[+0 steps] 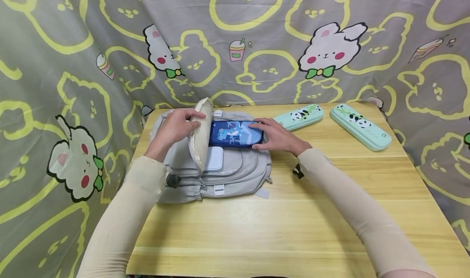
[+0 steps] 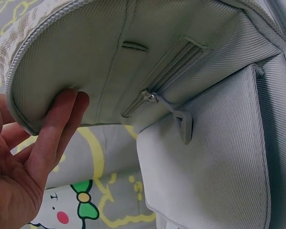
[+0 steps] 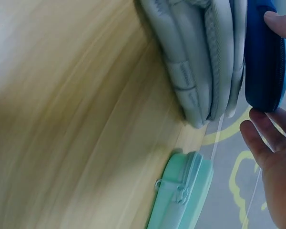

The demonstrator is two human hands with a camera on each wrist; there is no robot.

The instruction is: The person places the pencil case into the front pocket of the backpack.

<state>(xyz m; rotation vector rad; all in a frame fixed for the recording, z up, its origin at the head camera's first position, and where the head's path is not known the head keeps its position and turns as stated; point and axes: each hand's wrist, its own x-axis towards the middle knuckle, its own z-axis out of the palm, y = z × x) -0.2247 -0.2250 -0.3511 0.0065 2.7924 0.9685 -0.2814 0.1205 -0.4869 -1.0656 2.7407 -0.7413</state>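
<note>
A grey backpack (image 1: 244,184) lies on the table with its front flap (image 1: 201,141) lifted. My left hand (image 1: 175,127) pinches the flap's edge, thumb on one side and fingers on the other. In the left wrist view the flap's lining shows a small zipped pocket (image 2: 167,78) with a grey pull (image 2: 183,125). Over the backpack's front lies a dark blue pencil case (image 1: 233,133) with a cartoon animal on its lid. My right hand (image 1: 277,136) grips its right end. A pale, rounded square item (image 1: 214,159) shows below the case, partly covered by the flap.
Two mint-green panda cases lie on the wooden table (image 1: 293,229) to the right: one (image 1: 300,115) just behind my right hand, the other (image 1: 361,125) farther right. A patterned curtain (image 1: 264,33) hangs behind the table and along its sides.
</note>
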